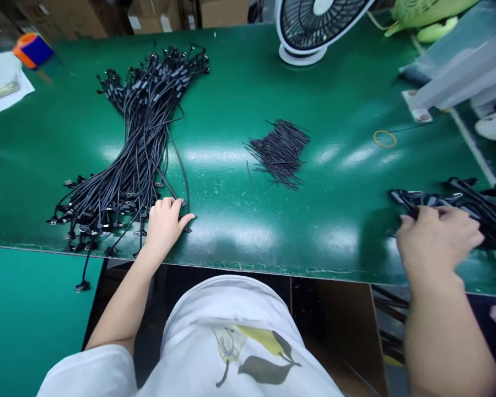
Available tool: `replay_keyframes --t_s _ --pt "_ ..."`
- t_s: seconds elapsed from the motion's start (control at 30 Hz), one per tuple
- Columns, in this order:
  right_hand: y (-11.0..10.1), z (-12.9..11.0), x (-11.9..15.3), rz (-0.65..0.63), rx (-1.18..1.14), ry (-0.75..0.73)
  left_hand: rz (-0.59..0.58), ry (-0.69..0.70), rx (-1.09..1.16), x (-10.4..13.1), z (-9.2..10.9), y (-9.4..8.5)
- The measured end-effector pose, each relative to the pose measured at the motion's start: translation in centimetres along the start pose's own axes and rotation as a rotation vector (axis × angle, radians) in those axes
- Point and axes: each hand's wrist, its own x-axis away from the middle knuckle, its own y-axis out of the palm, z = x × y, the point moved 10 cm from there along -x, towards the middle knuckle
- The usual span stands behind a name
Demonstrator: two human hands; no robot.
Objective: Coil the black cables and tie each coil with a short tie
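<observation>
A large spread of loose black cables (138, 132) lies at the left of the green table, with metal plugs at the near ends. My left hand (164, 221) rests at the right side of those plugs, its thumb apart from the fingers. No cable shows clearly in its grip. Far to the right, my right hand (440, 237) is curled over a folded black cable (409, 197), beside a pile of bundled black cables (491, 212). Its fingertips are partly hidden and slightly blurred. Between the hands lies a heap of short black ties (279, 153).
A white fan (302, 55) stands at the back of the green table (240, 220). A white metal bracket (446, 82) juts in at the right, near a yellow rubber band (384, 139). An orange and blue object (33, 51) sits at the far left. Cardboard boxes (225, 12) stand behind.
</observation>
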Motion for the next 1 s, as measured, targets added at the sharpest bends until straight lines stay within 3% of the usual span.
replay_keyframes --t_s 0.07,0.13,0.27,0.33,0.4,0.5,0.57,0.6,0.67,0.77,1.0 --pt "-1.0 -3.2 -0.1 0.000 -0.068 -0.027 -0.013 0.038 -0.034 -0.2 1.1 -0.1" --pt "-1.2 -8.7 -0.3 -0.067 -0.194 -0.132 -0.038 0.069 -0.027 -0.3 1.9 0.0" --pt "-1.2 -23.1 1.0 -0.238 -0.435 -0.449 -0.086 0.019 0.055 0.3 1.2 0.5" --pt "-0.7 -30.8 3.2 -0.439 -0.573 -0.659 -0.118 0.033 0.168 1.0 1.1 0.6" --pt "-0.6 -37.0 5.3 -0.598 -0.682 -0.797 -0.129 0.090 0.338 1.5 1.0 0.3" --pt "-0.3 -43.3 6.6 -0.708 -0.755 -0.880 0.043 0.042 0.438 0.1 -1.6 -2.2" --pt "0.4 -45.8 6.8 -0.751 -0.780 -0.889 0.165 -0.104 0.308 -2.1 -4.8 -3.7" --pt "0.9 -46.6 6.8 -0.770 -0.789 -0.886 0.170 -0.180 0.225 -3.6 -6.3 -3.9" --pt "1.9 -47.5 6.8 -0.784 -0.789 -0.865 0.072 -0.282 0.139 -6.6 -8.4 -3.1" --pt "3.1 -47.0 6.7 -0.756 -0.788 -0.795 0.048 -0.369 0.160 -10.0 -10.3 -2.5" --pt "4.3 -44.0 6.5 -0.757 -0.903 -0.700 0.059 -0.456 0.376 -11.2 -14.1 -1.9"
